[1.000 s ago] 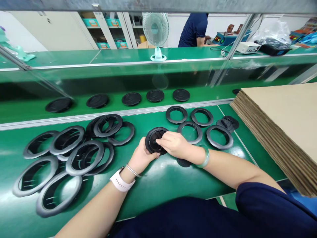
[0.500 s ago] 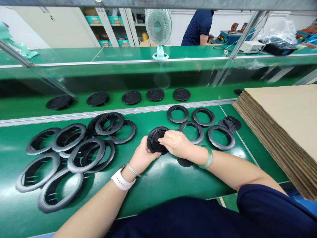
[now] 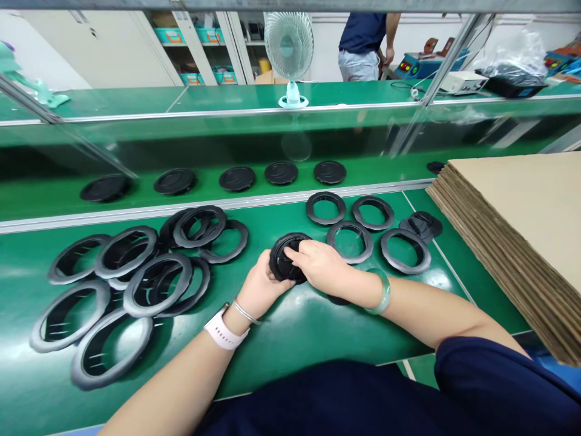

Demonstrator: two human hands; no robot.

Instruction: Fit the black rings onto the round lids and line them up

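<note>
A round black plastic cover (image 3: 285,259) is tilted up off the green bench between both hands. My left hand (image 3: 260,286) grips its lower left edge with curled fingers. My right hand (image 3: 318,264) rests on its right side, fingers bent and pressing into the middle. A small dark piece (image 3: 338,300) lies on the bench, mostly hidden under my right wrist. Just to the right lie several black rings (image 3: 350,240), and a black insert part (image 3: 421,225) sits beside them.
A heap of larger grey-black rings (image 3: 136,272) fills the left of the bench. Five black discs (image 3: 236,178) sit on the conveyor belt behind the metal rail. A stack of cardboard sheets (image 3: 517,230) stands at the right. A fan (image 3: 289,54) and another person (image 3: 365,42) are beyond.
My right fingers have shifted slightly lower over the cover's middle; the cover stays held in place. The person in the background has stood upright.
</note>
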